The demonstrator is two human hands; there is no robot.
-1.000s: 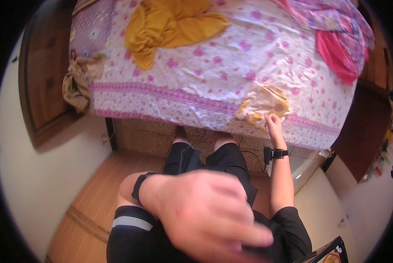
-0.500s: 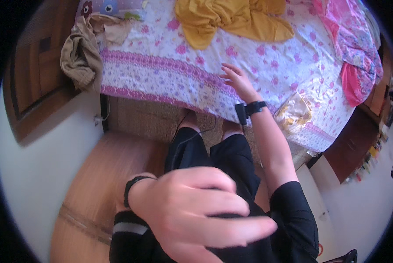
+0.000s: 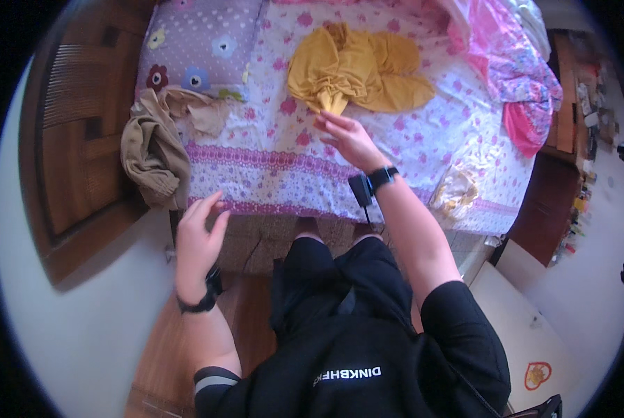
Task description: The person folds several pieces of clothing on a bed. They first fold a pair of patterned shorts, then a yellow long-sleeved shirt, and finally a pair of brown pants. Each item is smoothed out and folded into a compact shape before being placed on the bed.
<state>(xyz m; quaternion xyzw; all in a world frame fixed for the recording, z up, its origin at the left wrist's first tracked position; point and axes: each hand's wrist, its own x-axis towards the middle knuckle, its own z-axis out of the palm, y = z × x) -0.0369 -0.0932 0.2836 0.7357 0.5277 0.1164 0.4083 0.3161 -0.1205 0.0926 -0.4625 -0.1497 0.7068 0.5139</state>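
Note:
A mustard-yellow garment (image 3: 392, 66) lies crumpled on the flowered bed sheet (image 3: 284, 167), with gathered folds at its near side. My right hand (image 3: 350, 141) is over the bed at the garment's near edge, palm turned inward and fingers stretched out. Its fingertips overlap the cloth's lowest fold; whether they touch it, I cannot tell. My left hand (image 3: 202, 240) hovers by the bed's near left edge, fingers apart and holding nothing. The nearest thing to it is a pair of khaki trousers (image 3: 155, 150), which hangs over the bed's left corner.
A purple pillow with flower patterns (image 3: 204, 52) rests at the far left. Pink bedding (image 3: 496, 66) is bunched on the right, with a white and yellow crumpled item (image 3: 458, 189) nearer. A wooden door (image 3: 79, 146) stands left, and a brown cabinet (image 3: 552, 209) right.
My left hand has dropped from close before the camera to beside the bed's near edge. My right hand has reached farther over the bed to the yellow garment. The view takes in more pillow.

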